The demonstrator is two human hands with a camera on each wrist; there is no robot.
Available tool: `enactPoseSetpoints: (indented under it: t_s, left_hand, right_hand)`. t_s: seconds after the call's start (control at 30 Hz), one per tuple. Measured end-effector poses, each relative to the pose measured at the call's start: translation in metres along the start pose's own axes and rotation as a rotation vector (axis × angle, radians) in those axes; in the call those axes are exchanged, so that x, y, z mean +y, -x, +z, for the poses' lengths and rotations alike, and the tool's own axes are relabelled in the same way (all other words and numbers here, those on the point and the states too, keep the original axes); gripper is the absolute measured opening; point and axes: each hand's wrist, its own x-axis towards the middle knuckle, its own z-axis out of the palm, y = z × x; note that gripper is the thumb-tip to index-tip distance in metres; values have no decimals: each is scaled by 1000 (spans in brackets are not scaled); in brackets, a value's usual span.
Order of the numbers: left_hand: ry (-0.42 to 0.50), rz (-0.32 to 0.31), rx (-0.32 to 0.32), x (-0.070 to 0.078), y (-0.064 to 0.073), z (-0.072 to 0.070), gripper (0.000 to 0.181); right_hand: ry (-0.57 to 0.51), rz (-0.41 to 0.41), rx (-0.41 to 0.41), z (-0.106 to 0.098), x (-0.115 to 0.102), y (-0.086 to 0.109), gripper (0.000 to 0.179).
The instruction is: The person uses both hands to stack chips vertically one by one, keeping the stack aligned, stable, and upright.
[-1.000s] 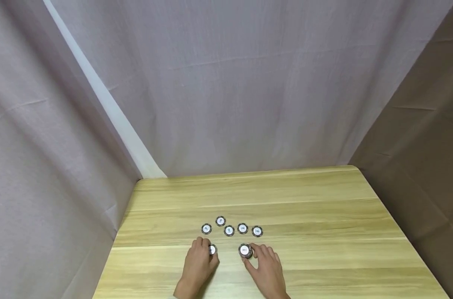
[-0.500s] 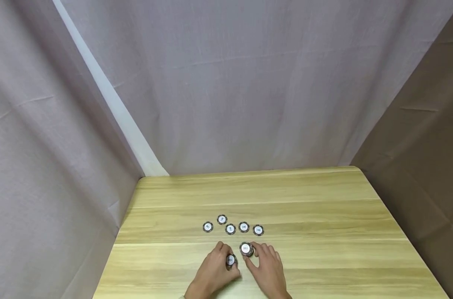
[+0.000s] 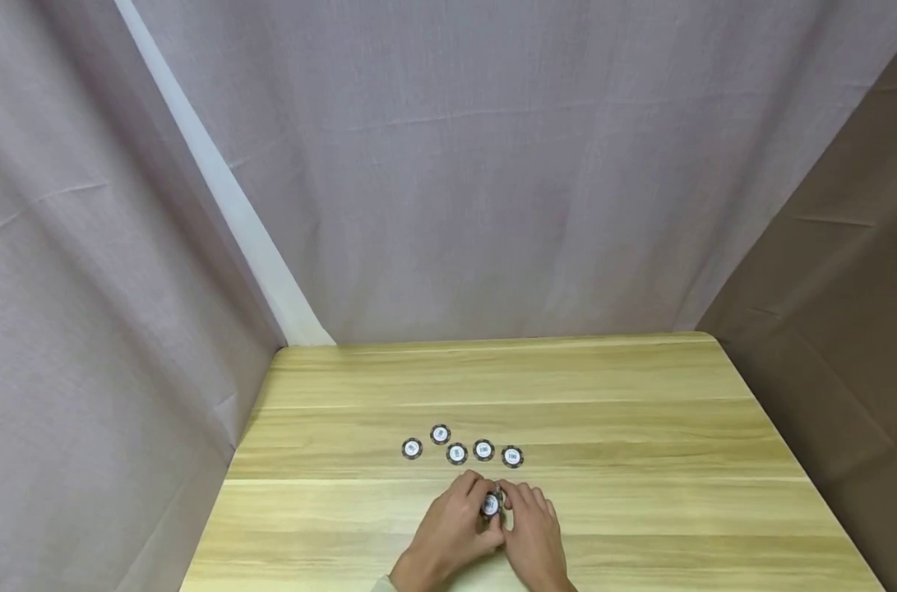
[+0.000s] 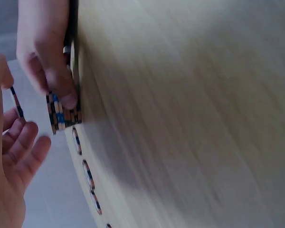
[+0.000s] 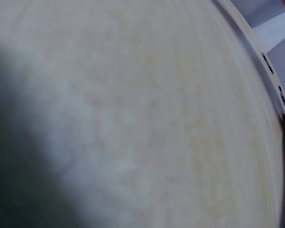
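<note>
In the head view my left hand (image 3: 454, 524) pinches a black-and-white poker chip (image 3: 490, 505) by its edges. The left wrist view shows this single chip (image 4: 17, 102) tipped on edge between thumb and fingertips, apart from the stack. My right hand (image 3: 534, 531) grips a short stack of poker chips (image 4: 62, 115) that stands on the table, its thumb along the stack's side. From the head camera the left hand's chip mostly hides that stack. Both hands are close together near the table's front.
Several more poker chips lie flat in a loose row just beyond the hands, among them one chip (image 3: 512, 456) at the right end and one (image 3: 412, 448) at the left. The wooden table (image 3: 640, 411) is bordered by hanging grey curtains (image 3: 492, 205).
My left hand has moved right, carrying its chip from the left side to over the stack in the right hand. The right hand has stayed almost in place, and the row of chips is unmoved.
</note>
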Motion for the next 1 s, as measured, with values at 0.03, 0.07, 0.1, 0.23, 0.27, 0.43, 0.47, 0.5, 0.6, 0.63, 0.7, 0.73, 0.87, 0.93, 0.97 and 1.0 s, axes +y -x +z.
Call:
enactPoseSetpoints:
  t_s: [0.03, 0.07, 0.1, 0.23, 0.27, 0.43, 0.47, 0.5, 0.6, 0.63, 0.7, 0.73, 0.87, 0.93, 0.97, 1.0]
  left_hand:
    - [-27, 20, 9, 1, -1, 3, 34]
    - [-54, 37, 18, 2, -1, 6, 35]
    - [-77, 53, 23, 2, -1, 8, 37]
    - [-135, 87, 18, 4, -1, 16, 41]
    - [-143, 91, 17, 4, 0, 17, 41]
    - [-168, 89, 17, 3, 1, 20, 39]
    - [-174, 85, 17, 3, 1, 20, 39]
    - [-180, 80, 18, 3, 1, 20, 39]
    - [-199, 54, 11, 2, 2, 19, 40]
    - [-202, 44, 8, 2, 1, 19, 40]
    - [-209, 24, -2, 2, 1, 17, 39]
    - [-212, 16, -8, 2, 1, 17, 40]
    - [-217, -7, -23, 3, 0, 15, 38]
    - [-219, -12, -24, 3, -1, 14, 36]
    - [-218, -13, -23, 2, -1, 14, 35]
    - [-218, -13, -21, 2, -1, 14, 34]
  right_hand:
    - [5, -6, 5, 0, 0, 0, 45]
    - [10, -19, 14, 1, 1, 1, 44]
    - [14, -34, 27, 1, 1, 1, 44]
    - [17, -86, 79, 2, 2, 2, 48]
    - [15, -92, 85, 2, 2, 2, 49]
    - [19, -93, 87, 3, 3, 2, 50]
    - [20, -89, 85, 3, 3, 1, 50]
    - [22, -87, 84, 3, 3, 1, 49]
    - [18, -75, 83, 3, 2, 1, 47]
    - [18, -74, 84, 3, 2, 1, 47]
    - [15, -72, 85, 3, 2, 1, 45]
    - [12, -70, 84, 3, 2, 1, 45]
    - [13, -61, 70, 3, 2, 1, 45]
    - [13, -47, 51, 2, 2, 1, 45]
    - [12, -35, 36, 2, 1, 0, 45]
    - [11, -23, 20, 1, 1, 0, 45]
